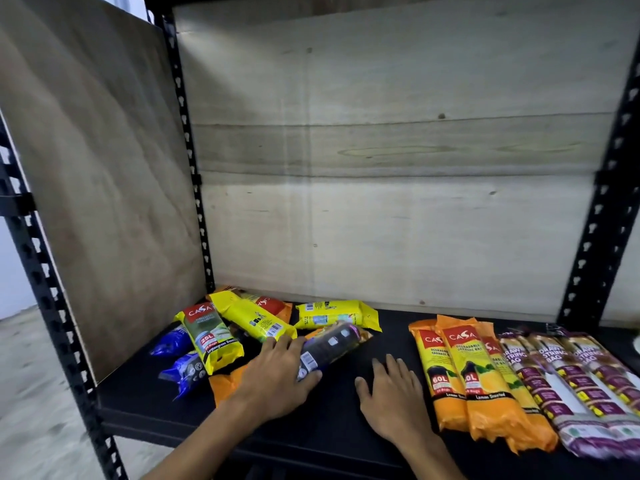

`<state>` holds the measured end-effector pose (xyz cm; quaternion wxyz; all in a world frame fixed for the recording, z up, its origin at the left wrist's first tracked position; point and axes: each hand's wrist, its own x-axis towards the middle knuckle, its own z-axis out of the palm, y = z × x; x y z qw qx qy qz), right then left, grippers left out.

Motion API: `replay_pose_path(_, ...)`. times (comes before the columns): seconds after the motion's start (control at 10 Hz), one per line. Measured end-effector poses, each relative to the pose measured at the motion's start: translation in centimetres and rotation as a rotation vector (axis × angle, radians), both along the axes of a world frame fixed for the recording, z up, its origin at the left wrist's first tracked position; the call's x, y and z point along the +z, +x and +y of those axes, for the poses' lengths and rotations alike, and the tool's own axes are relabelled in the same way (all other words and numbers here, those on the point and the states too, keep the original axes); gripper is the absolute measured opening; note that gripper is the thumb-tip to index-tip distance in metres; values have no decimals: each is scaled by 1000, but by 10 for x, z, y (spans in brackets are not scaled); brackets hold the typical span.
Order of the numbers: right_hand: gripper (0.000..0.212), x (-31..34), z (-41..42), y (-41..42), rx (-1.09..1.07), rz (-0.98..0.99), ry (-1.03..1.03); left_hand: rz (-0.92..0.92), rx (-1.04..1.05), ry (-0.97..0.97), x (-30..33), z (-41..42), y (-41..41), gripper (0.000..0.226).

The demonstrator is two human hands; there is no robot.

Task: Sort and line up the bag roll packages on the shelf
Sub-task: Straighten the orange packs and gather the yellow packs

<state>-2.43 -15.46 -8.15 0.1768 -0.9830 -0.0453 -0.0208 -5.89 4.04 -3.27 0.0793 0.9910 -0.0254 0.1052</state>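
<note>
On shelf [346, 420], CASA 60L packs [460, 372], 25L pack [211, 341]

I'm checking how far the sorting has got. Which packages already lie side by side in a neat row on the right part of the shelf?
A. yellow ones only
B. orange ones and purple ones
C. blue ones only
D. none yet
B: the orange packages and purple packages lie in a row at the right, while the yellow packages and blue packages sit jumbled at the left.

Glossy plastic packages [464, 372], matt black shelf [346, 427], rough plywood backing [398, 202].
</note>
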Motion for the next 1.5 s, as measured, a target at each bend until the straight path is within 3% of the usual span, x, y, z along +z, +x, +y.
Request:
replay_pose_path(0.4, 72, -1, 3, -1, 40, 35, -89, -153, 303, -94, 52, 99, 17, 66)
replay_pose_path(0.8, 73, 1, 5, 4, 21, 63, -90, -65, 723, -181, 51, 184, 38, 58)
replay_pose_path(0.9, 72, 2, 6, 5, 18, 66, -90, 9, 759, -207, 43, 188, 36, 54)
replay_pose_path(1.1, 72, 3, 8, 4, 4, 61, -89, 147, 702, -264, 31, 213, 38, 76)
replay_pose_path(1.3, 72, 4, 9, 4, -9, 63, -91, -6, 672, -288, 52, 196, 29, 79)
replay_pose_path(1.5, 73, 5, 8, 2, -7, 66, -80, -80, 592, -249, 57, 168, 36, 68)
